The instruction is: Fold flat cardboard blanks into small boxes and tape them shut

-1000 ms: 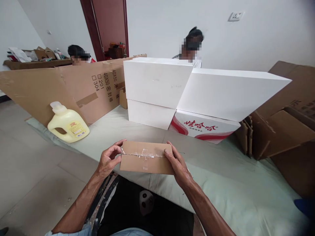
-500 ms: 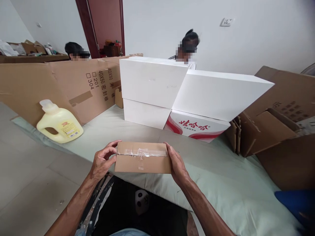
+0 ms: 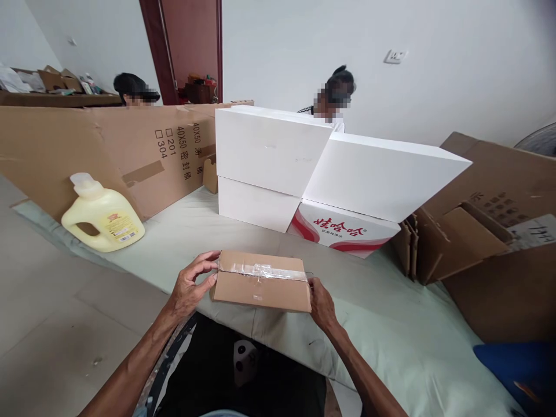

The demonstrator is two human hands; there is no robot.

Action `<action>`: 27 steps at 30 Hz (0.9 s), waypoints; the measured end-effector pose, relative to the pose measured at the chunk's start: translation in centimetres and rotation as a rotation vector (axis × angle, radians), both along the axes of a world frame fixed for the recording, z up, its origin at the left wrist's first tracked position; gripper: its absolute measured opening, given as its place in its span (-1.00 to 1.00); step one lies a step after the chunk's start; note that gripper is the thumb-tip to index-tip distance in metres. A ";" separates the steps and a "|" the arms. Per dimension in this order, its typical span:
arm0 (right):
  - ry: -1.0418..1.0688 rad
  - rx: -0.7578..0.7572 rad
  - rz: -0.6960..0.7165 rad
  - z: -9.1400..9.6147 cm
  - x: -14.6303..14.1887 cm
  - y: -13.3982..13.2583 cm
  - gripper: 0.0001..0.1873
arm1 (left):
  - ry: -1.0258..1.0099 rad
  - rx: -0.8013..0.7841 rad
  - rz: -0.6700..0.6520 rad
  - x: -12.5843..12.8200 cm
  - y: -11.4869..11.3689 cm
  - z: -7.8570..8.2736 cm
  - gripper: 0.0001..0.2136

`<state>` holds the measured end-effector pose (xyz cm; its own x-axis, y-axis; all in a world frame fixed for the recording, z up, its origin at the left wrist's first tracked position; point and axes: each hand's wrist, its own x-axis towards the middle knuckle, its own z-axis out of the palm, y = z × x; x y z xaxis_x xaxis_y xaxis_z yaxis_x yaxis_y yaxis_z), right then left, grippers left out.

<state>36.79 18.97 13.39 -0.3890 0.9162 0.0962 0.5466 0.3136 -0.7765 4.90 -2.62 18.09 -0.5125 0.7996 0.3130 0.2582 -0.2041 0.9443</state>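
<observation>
A small brown cardboard box point(image 3: 260, 281) with clear tape along its top seam is held low in the middle of the view, above the edge of a pale green padded mat point(image 3: 391, 336). My left hand point(image 3: 193, 285) grips its left end, thumb and fingers curled round the corner. At the box's right end is my right hand point(image 3: 322, 302), closed on the lower right corner with its fingers partly hidden under the box.
Beyond stand white foam boxes point(image 3: 278, 150), a red-and-white printed carton point(image 3: 343, 227), a large flat cardboard sheet point(image 3: 108, 156) and a yellow detergent jug point(image 3: 102, 215). Brown cartons point(image 3: 486, 231) are piled at right. Two people sit behind the boxes.
The box has tilted slightly and sits a little lower. My right hand has slid from the box's right side down to its lower right corner. The left hand keeps its grip.
</observation>
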 end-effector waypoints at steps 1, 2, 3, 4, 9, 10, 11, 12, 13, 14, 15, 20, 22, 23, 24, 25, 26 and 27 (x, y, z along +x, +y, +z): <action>0.033 -0.028 -0.002 0.1 -0.3 -0.4 -0.57 | 0.003 -0.006 -0.001 0.0 0.2 0.1 -0.74; 0.078 -0.057 -0.005 0.3 -0.7 -0.9 -0.49 | -0.002 -0.010 -0.007 0.0 0.4 0.2 -0.74; 0.140 -0.088 -0.009 0.5 -1.1 -1.6 -0.44 | -0.016 -0.008 -0.017 0.0 0.5 0.4 -0.74; 0.215 -0.123 -0.014 0.7 -1.5 -2.3 -0.41 | -0.039 -0.002 -0.031 0.0 0.6 0.6 -0.74; 0.508 -0.283 -0.001 2.7 -4.1 -4.8 -0.44 | -0.086 0.068 -0.085 -0.3 0.1 1.7 -0.74; 0.507 -0.293 0.009 3.1 -4.6 -4.9 -0.44 | -0.083 0.069 -0.075 -0.4 -0.1 1.7 -0.74; 0.494 -0.296 0.017 3.4 -5.1 -4.9 -0.44 | -0.087 0.062 -0.060 -0.6 -0.3 1.7 -0.74; 0.468 -0.289 0.029 3.6 -5.4 -4.7 -0.44 | -0.102 0.050 -0.042 -0.8 -0.5 1.6 -0.73; 0.438 -0.274 0.043 3.8 -5.7 -4.5 -0.43 | -0.123 0.039 -0.025 -0.8 -0.7 1.4 -0.73; 0.407 -0.255 0.059 3.9 -5.8 -4.2 -0.41 | -0.145 0.031 -0.011 -0.9 -0.8 1.2 -0.72; 0.381 -0.235 0.073 4.0 -5.9 -3.9 -0.39 | -0.165 0.030 0.000 -0.9 -0.9 1.0 -0.72; 0.325 -0.091 0.052 7.2 -4.4 -1.8 -0.32 | -0.174 0.044 0.017 -0.4 -1.3 0.3 -0.71; 0.240 0.033 0.146 10.4 -3.8 -1.7 -0.36 | -0.159 0.054 0.023 -0.4 -1.4 0.2 -0.72; 0.171 0.094 0.240 12.2 -3.7 -2.0 -0.39 | -0.152 0.057 0.027 -0.4 -1.4 0.1 -0.73; 0.093 0.145 0.355 14.0 -3.7 -2.4 -0.42 | -0.149 0.058 0.031 -0.5 -1.5 0.1 -0.74; 0.020 0.182 0.473 15.6 -4.0 -2.9 -0.45 | -0.148 0.056 0.034 -0.6 -1.5 0.0 -0.74; -0.043 0.213 0.579 17.1 -4.4 -3.5 -0.48 | -0.148 0.051 0.034 -0.7 -1.5 0.1 -0.74; -0.090 0.241 0.667 18.2 -5.0 -4.1 -0.49 | -0.148 0.046 0.031 -0.7 -1.5 0.1 -0.73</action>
<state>31.80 14.88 31.63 -0.8749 0.4376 0.2074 0.2369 0.7604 -0.6047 4.17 -4.10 18.22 -0.5802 0.7692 0.2679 0.1239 -0.2418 0.9624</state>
